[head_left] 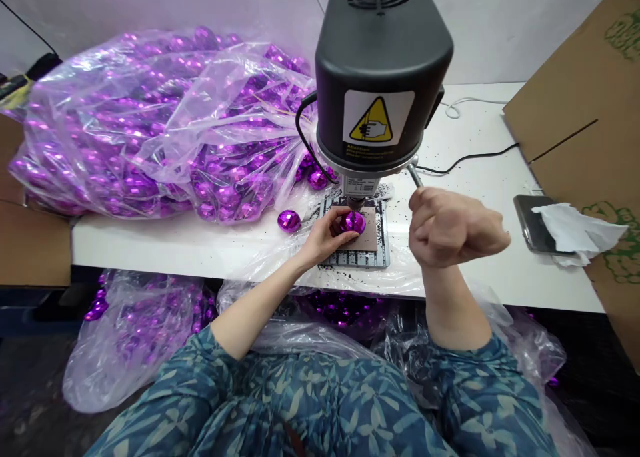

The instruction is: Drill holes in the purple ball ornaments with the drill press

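Beneath the chuck of a black drill press [383,63], a shiny purple faceted ball [354,222] sits on a small board [369,240] on the metal base plate [384,253]. My left hand [324,235] grips that ball from its left side, thumb in front and fingers behind. The drill tip meets the top of the ball; whether it has gone in is hard to tell. My right hand [453,227] is closed in a fist round the end of the press's metal feed lever [415,175]. A second purple ball [289,221] lies on the table left of my left hand.
A big clear bag [165,123] of purple balls fills the table's left side. More bagged balls [155,317] are below the front edge. Dark shavings surround the base plate. At right are a phone [537,227], white tissue [575,227] and a cardboard box [580,110]; a black cable [470,157] crosses behind.
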